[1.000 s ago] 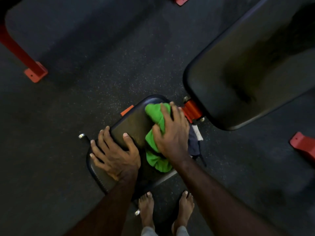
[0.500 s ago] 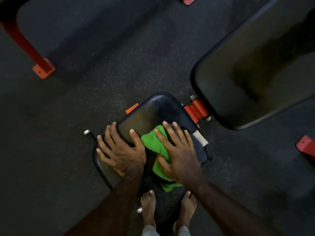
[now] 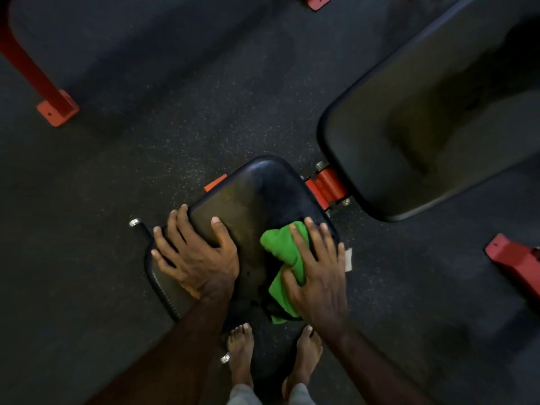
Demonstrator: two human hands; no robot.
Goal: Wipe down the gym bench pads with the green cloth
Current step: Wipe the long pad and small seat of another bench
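Right hand lies flat, fingers straight and spread, pressing the bunched, soft green cloth onto the right side of the glossy, rounded black seat pad. Left hand braces the pad's left edge, fingers draped over the rim, thumb on top. The larger smooth back pad sits beyond, above speckled rubber floor.

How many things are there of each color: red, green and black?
Red: 5, the leg, the foot at the top, the foot at the right, the hinge, the tab
Green: 1, the cloth
Black: 2, the seat pad, the back pad
Total: 8
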